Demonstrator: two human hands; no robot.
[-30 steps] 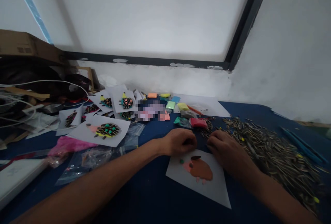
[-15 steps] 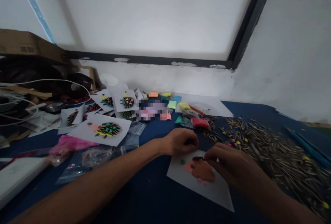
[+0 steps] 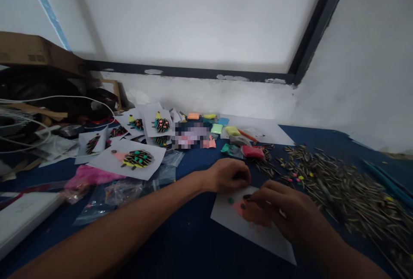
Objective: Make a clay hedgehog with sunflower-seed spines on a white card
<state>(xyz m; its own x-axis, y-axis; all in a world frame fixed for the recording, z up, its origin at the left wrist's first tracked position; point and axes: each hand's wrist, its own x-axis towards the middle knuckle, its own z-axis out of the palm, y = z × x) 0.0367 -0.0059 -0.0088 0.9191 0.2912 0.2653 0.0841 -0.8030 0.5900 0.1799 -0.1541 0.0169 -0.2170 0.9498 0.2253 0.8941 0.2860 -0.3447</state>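
Observation:
My right hand [image 3: 285, 206] has its thumb and fingers pinched on a dark sunflower seed [image 3: 247, 197], at the upper left of an orange-brown clay hedgehog body [image 3: 254, 213]. The body has a pink snout and feet, partly covered by my fingers, and lies on a white paper sheet [image 3: 226, 219]. A green clay dot [image 3: 230, 200] is at the snout's tip, and a dark seed sits on the face. My left hand [image 3: 229, 175] is curled closed at the sheet's top edge; whatever it may hold is hidden.
A wide pile of sunflower seeds [image 3: 348, 193] spreads on the right. Packs of coloured clay, such as a red one [image 3: 252, 152], lie beyond my hands. At left are sheets with seed-covered hedgehogs [image 3: 137, 158], plastic bags [image 3: 124, 193], a white box [image 3: 27, 216] and cables.
My right hand has shifted slightly left and lower over the clay body, covering more of it, with the seed still pinched. The left hand stays at the sheet's edge. The view has shifted a little.

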